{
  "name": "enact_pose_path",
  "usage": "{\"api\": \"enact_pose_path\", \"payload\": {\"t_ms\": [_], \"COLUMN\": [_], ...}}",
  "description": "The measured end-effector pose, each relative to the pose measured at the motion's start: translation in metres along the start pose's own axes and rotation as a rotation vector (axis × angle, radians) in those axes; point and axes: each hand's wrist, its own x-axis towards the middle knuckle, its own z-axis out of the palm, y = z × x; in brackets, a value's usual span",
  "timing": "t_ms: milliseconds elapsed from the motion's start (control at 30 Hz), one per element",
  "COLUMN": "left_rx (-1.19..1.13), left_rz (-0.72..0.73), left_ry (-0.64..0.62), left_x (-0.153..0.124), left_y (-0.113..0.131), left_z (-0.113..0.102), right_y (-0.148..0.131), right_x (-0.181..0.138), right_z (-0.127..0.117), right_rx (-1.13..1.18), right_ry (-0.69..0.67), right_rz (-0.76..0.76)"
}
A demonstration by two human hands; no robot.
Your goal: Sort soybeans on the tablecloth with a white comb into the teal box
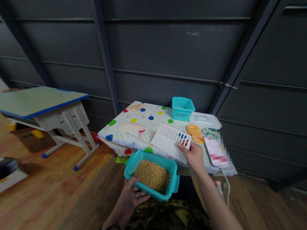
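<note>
My left hand (133, 195) grips the near left side of a teal plastic box (173, 172), thumb over the rim and fingers underneath. Inside lies a layer of round, tan, dried beans that look like soybeans (153, 175). The box is in front of my body at the table's near edge. My right hand (195, 155) pinches a white plastic panel with a row of slots (167, 144) by its slotted right end. This panel is tilted over the tabletop, to the right of and beyond the bean box, apart from the beans.
A table with a dotted cover (155, 111) carries a pale heap (133, 127), a brownish patch (136, 107), a second teal box (183, 109), a clear lid (205, 120), an orange cloth (194, 130) and a pixelated flat item (217, 152). A green-topped desk (36, 99) stands left; a dark wall (157, 48) rises behind.
</note>
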Motion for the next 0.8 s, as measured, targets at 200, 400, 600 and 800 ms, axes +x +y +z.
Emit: {"api": "enact_pose_path", "payload": {"t_ms": [200, 400, 600, 800], "left_rx": [0.011, 0.024, 0.007, 0.003], "left_rz": [0.0, -0.003, 0.017, 0.032], "left_ry": [-0.029, 0.004, -0.003, -0.026], "left_x": [-0.001, -0.004, -0.002, -0.003], "left_y": [0.001, 0.005, 0.005, 0.004], "left_z": [0.0, 0.004, -0.001, -0.001], "right_y": [0.0, 0.0, 0.001, 0.017], "right_x": [-0.002, 0.0, -0.001, 0.009], "right_z": [0.0, -0.001, -0.006, -0.026], "right_rx": [-0.015, -0.008, -0.012, 0.009], "right_ry": [-0.01, -0.023, -0.071, 0.086], "right_rz": [-0.012, -0.002, -0.049, -0.05]}}
